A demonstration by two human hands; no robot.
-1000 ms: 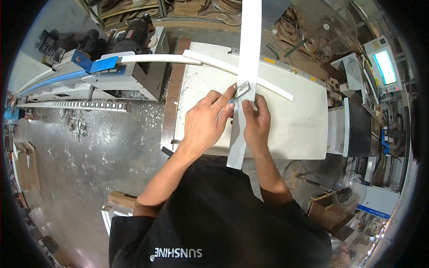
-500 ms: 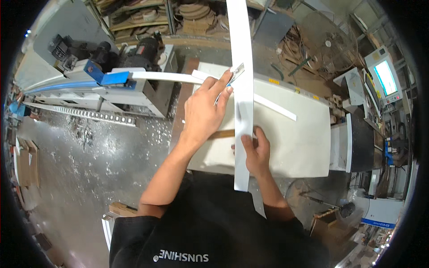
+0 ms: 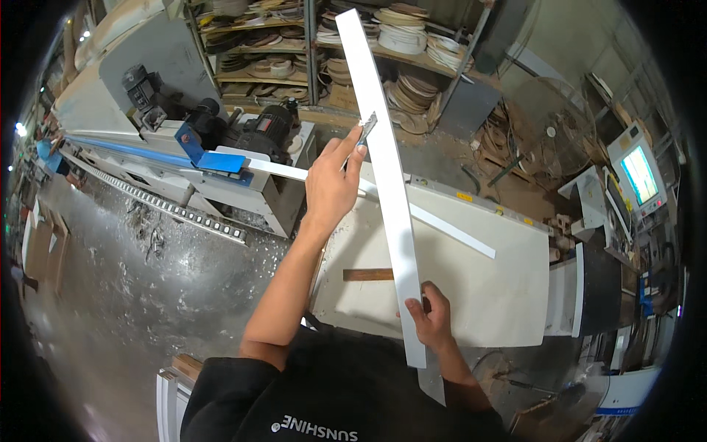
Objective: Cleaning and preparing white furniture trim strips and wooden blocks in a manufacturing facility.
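A long, narrow white board (image 3: 389, 191) is held up slantwise before me, its far end leaning left. My right hand (image 3: 433, 318) grips it near its close end, thumb on the top face and fingers round the right edge. In my left hand (image 3: 331, 188), what looks like a metal utility knife (image 3: 368, 128) is pinched, its tip against the left edge of the board toward the far end. Below the board lies a pale worktable (image 3: 479, 309) with a brown wooden strip (image 3: 367, 275) and a thin white strip (image 3: 456, 235) on it.
To the left stands a long machine with a blue guard (image 3: 221, 161) and a dark motor (image 3: 269, 129). Shelves of coiled edging (image 3: 401, 37) line the back. A fan (image 3: 551, 132) and a lit screen (image 3: 639, 175) are at the right. White scraps litter the floor (image 3: 199, 287).
The board has tilted, its far end swinging left. My left hand has moved slightly left with the knife along the edge. My right hand now sits lower in view, as the head view has shifted.
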